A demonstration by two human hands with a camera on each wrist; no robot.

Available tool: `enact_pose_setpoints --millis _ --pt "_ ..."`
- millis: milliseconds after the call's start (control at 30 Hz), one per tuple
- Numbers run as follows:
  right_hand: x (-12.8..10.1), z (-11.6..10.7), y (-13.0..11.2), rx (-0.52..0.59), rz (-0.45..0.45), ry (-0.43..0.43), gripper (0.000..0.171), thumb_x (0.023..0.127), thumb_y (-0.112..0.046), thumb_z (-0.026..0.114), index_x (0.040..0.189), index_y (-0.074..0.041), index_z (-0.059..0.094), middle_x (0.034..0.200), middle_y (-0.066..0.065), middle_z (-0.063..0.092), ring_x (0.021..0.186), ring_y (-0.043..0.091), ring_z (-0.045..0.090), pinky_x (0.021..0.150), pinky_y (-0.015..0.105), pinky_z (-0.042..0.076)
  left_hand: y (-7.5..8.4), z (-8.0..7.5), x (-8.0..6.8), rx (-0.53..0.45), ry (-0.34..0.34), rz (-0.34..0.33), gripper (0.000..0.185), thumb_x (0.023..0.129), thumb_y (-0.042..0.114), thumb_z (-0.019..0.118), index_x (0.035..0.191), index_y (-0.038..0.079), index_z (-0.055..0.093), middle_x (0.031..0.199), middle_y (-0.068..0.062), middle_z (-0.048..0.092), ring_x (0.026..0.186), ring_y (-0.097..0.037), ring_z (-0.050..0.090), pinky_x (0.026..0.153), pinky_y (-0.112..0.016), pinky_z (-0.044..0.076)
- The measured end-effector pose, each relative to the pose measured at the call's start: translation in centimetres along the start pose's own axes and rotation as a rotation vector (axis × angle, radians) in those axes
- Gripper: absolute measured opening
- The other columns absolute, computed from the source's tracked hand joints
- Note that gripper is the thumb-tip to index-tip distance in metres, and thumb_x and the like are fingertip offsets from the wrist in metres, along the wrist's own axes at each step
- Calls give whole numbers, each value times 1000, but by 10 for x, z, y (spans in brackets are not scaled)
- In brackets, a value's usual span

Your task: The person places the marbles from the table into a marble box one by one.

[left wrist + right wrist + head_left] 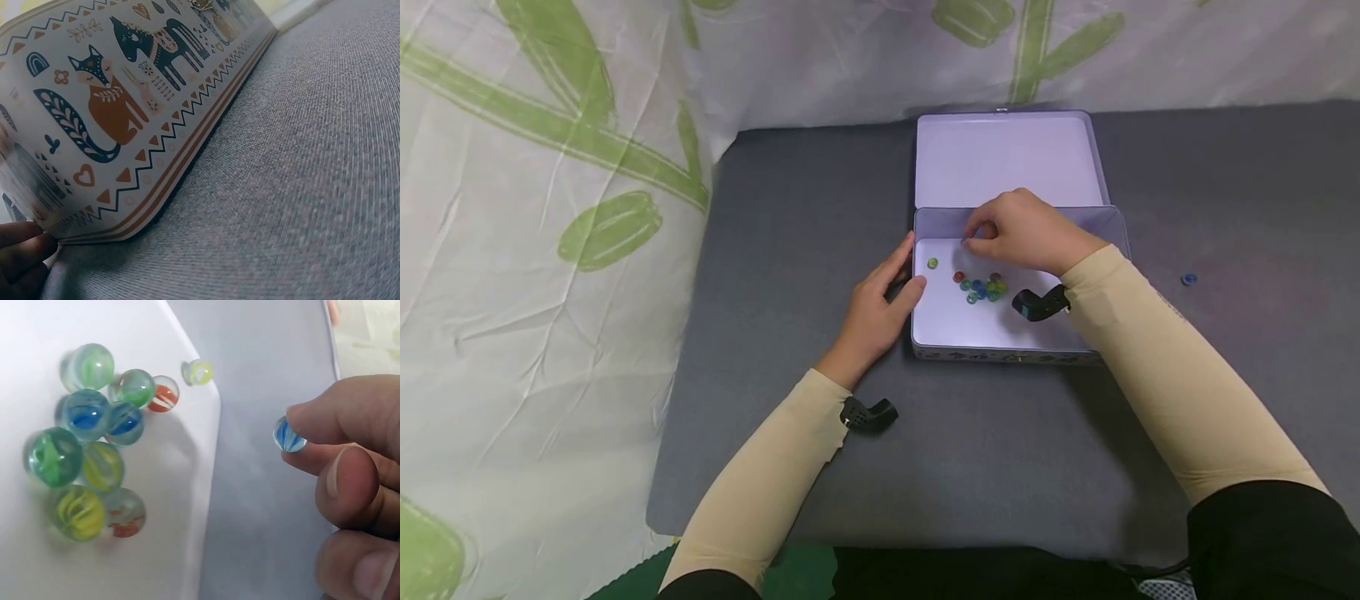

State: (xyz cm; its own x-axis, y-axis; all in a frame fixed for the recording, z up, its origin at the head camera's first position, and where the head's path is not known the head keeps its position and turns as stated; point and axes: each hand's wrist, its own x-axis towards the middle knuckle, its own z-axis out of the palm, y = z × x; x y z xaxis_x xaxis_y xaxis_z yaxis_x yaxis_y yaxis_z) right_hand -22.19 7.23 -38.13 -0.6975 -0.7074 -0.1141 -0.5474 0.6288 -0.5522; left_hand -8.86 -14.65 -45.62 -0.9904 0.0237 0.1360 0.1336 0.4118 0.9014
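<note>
A blue-striped clear marble [290, 434] is pinched between the thumb and a finger of my right hand [1026, 233], above the inside of an open tin box [940, 321]. On the white floor of the tin lies a cluster of several marbles [981, 290], green, blue, yellow and red. One yellow-green marble [932, 263] lies apart near the tin's left wall. My left hand [880, 308] rests against the left side of the tin with its fingers extended. The left wrist view shows only its fingertips, by a corner of the tin's patterned outside [112, 106].
The tin's hinged lid [1007, 158] lies back behind it, near the patterned curtain [850, 58]. A small blue object [1189, 279] lies on the grey table [805, 250] to the right of the tin.
</note>
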Motion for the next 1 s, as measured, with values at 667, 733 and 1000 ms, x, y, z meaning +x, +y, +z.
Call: enact_pose_setpoints --millis 667,733,1000 --pt "6 5 0 10 52 -60 18 94 -11 72 106 1 80 80 8 71 73 21 57 70 33 45 0 -6 -2 2 11 14 61 104 33 58 161 19 45 163 0 47 139 -18 57 119 -31 39" --pt "7 6 -1 11 59 -66 19 94 -11 72 107 1 80 81 8 72 73 21 58 70 33 45 -1 -7 -2 6 9 10 61 104 34 58 162 19 45 163 1 47 140 -17 56 120 -31 39" --pt "6 9 0 26 67 -85 21 95 -11 71 109 2 80 75 7 68 68 19 55 66 33 44 -2 -7 -4 22 2 -14 62 104 36 57 162 21 44 163 1 46 141 -17 56 121 -33 38"
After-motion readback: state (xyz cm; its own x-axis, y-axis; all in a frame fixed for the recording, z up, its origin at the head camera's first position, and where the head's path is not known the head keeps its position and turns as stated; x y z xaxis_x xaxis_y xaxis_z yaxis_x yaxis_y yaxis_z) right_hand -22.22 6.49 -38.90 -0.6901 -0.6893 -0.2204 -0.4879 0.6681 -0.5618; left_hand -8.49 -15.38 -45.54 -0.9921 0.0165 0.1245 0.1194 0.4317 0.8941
